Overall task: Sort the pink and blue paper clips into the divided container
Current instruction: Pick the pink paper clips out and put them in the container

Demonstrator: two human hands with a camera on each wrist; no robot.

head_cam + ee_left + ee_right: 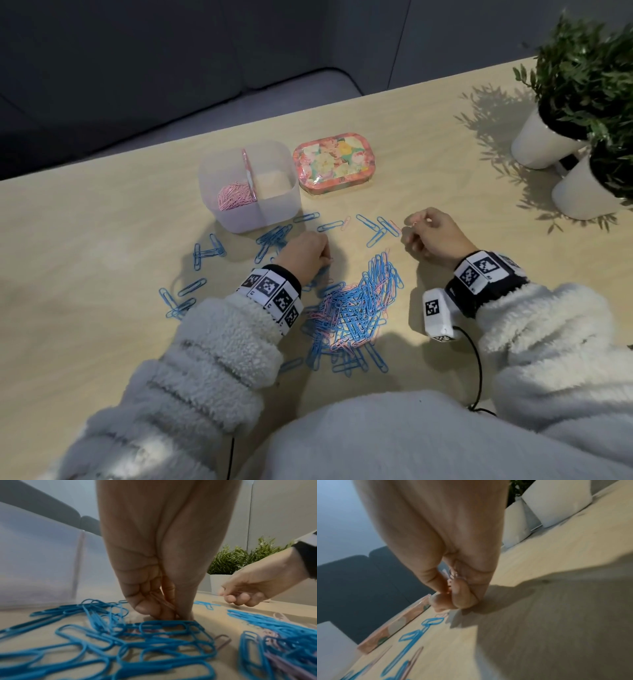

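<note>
The translucent divided container (277, 205) stands at the back of the table. Its left compartment holds pink paper clips (236, 198); I see no clips in the right compartment. A mixed pile of blue and pink clips (356, 308) lies between my wrists. My left hand (320, 255) is down on the table among blue clips (164, 630), just in front of the container, and its curled fingers (145, 607) pinch a pink paper clip (163, 603). My right hand (416, 226) hovers to the right of the loose blue clips (375, 231), with its fingers curled round pink clips (452, 577).
A floral tin (334, 164) sits right of the container. Two white-potted plants (568, 137) stand at the far right. Scattered blue clips (202, 253) lie left of my left wrist. The table's far edge runs behind the container, with a dark sofa beyond.
</note>
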